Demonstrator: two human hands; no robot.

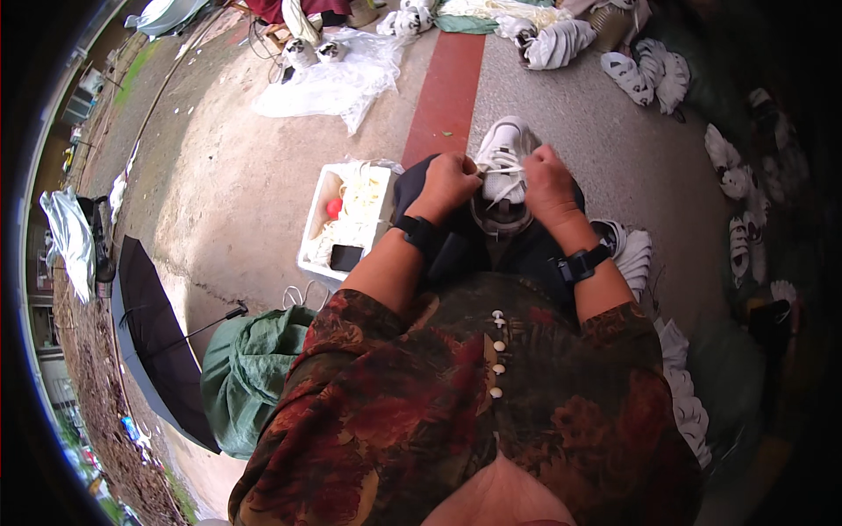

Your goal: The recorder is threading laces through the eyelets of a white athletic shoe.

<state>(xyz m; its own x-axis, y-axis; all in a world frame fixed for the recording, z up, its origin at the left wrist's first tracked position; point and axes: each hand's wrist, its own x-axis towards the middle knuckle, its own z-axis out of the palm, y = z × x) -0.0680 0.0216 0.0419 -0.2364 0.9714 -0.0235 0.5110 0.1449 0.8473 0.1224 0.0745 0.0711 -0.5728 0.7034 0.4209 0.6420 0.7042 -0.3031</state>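
Between my knees stands a white and grey sneaker [509,133], its toe pointing away from me. A white shoelace [502,169] crosses its front and stretches toward both hands. My left hand [450,184] is closed at the sneaker's left side, thumb and fingers pinched on one end of the lace. On the right, my right hand [551,184] is closed with its fingers curled around the other end, close against the shoe. The fingertips are partly hidden, and the lace ends inside the hands do not show.
Left of my knees sits a white foam box [309,230] of pale laces, with a red ball-like thing [334,208] and a dark phone-like slab [346,257]. An open black umbrella [153,337] and green cloth [254,373] lie nearby. Bundled white shoes [560,44] surround the far and right sides.
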